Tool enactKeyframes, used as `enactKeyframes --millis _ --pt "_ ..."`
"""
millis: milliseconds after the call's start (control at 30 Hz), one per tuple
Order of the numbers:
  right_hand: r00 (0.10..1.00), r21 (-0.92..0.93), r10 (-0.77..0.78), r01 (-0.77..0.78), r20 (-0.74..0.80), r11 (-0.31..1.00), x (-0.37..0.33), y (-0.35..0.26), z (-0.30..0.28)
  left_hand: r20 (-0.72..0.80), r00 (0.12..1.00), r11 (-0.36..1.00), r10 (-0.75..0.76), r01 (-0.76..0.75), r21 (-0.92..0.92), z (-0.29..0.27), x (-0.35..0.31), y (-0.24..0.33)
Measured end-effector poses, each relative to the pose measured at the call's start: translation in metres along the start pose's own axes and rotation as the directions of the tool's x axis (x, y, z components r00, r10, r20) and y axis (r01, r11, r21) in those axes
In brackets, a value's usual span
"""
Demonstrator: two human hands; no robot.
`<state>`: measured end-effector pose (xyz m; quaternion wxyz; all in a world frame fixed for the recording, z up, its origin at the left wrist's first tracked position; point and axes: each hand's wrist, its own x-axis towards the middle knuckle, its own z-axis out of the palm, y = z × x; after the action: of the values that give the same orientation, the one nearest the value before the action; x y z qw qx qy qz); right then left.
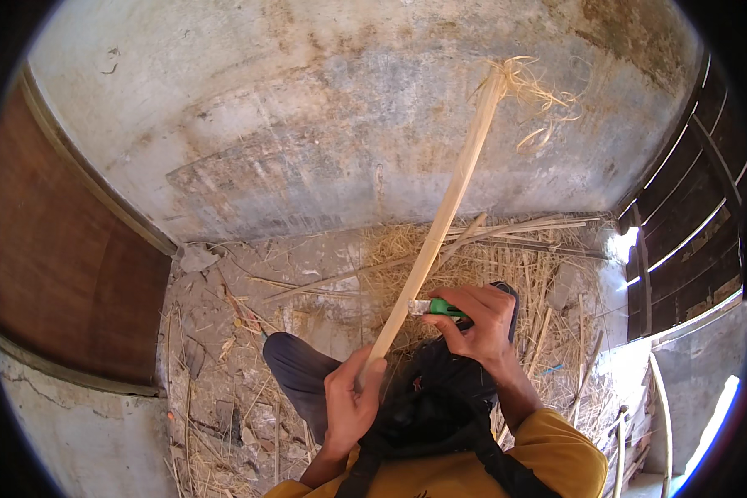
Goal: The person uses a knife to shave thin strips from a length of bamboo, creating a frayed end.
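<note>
My left hand [353,398] grips the lower end of a long pale wooden stick [444,212] that slants up and to the right, its top end frayed into curly shavings. My right hand [477,319] holds a green-handled knife [440,308], its blade resting against the stick just above my left hand. Both hands are over my lap, above dark trousers and a black strap.
A heap of straw and thin split sticks [506,241] lies on the ground ahead. A weathered plaster wall [332,124] rises behind, a brown wooden panel [66,249] on the left, a dark slatted shutter [689,224] on the right. Rubble is strewn at left.
</note>
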<state>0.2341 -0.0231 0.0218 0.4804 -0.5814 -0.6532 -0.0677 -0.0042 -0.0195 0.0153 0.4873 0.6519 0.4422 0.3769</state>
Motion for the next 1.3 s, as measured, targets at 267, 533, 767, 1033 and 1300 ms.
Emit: enactKeyframes --millis 267,533,767,1033,1300 --pt "1.0 -0.012 -0.012 0.012 -0.011 1.0 0.001 -0.001 0.0 0.012 0.998 0.998 0.06 -0.06 0.0 -0.002 0.001 -0.007" --pt "1.0 -0.037 -0.022 0.022 0.007 0.999 0.002 -0.004 -0.002 0.035 0.999 0.999 -0.003 0.005 -0.052 -0.003 -0.001 -0.009" --pt "0.932 -0.055 0.211 -0.237 -0.295 0.97 0.011 0.044 -0.014 0.196 0.97 0.974 -0.146 0.176 -0.145 -0.006 -0.016 -0.023" --pt "0.931 0.123 0.344 -0.329 -0.121 0.936 0.021 0.057 -0.02 0.125 0.982 0.968 -0.145 0.167 -0.189 -0.01 -0.023 -0.041" --pt "0.971 0.463 0.233 -0.232 0.056 0.855 -0.002 0.038 0.006 0.098 0.989 0.958 -0.11 0.132 -0.257 -0.012 -0.012 -0.04"
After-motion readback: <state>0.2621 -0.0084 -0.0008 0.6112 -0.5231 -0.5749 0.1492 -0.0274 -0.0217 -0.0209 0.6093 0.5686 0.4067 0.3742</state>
